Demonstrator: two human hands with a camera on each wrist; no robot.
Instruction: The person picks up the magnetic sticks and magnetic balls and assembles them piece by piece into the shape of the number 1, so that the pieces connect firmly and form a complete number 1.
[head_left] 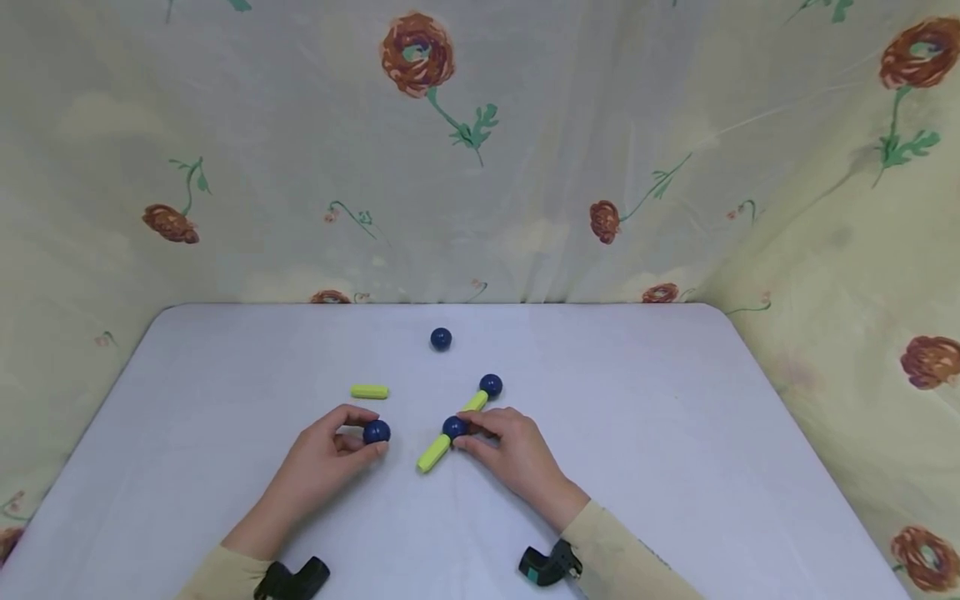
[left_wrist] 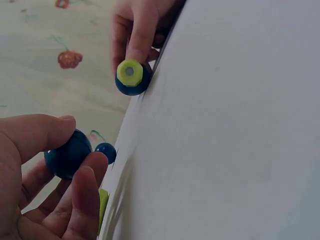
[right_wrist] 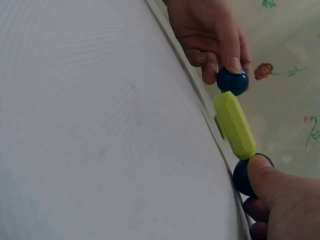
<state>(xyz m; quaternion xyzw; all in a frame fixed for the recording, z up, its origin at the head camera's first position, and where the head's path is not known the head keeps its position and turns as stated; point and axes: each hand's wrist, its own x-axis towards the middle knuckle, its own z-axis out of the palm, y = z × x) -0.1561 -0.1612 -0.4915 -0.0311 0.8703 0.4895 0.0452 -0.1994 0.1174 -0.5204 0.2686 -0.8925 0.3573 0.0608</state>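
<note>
In the head view my left hand point(head_left: 326, 454) pinches a dark blue ball point(head_left: 377, 432) between thumb and fingers. My right hand point(head_left: 517, 454) grips another blue ball point(head_left: 453, 427), the middle one of a joined piece. From that ball a yellow-green stick point(head_left: 432, 455) points down-left towards me. A second stick point(head_left: 477, 401) runs up-right to a far blue ball point(head_left: 491, 385). The left wrist view shows the near stick's free end point(left_wrist: 130, 72) with a grey round spot in its centre. The left hand's ball is apart from that end.
A loose yellow-green stick point(head_left: 370, 392) lies beyond my left hand. Farther back, near the table's rear edge, sits a single blue ball point(head_left: 441, 339). A white-covered table point(head_left: 637, 400) is under everything, with a flowered cloth point(head_left: 525, 208) hanging behind and at the sides.
</note>
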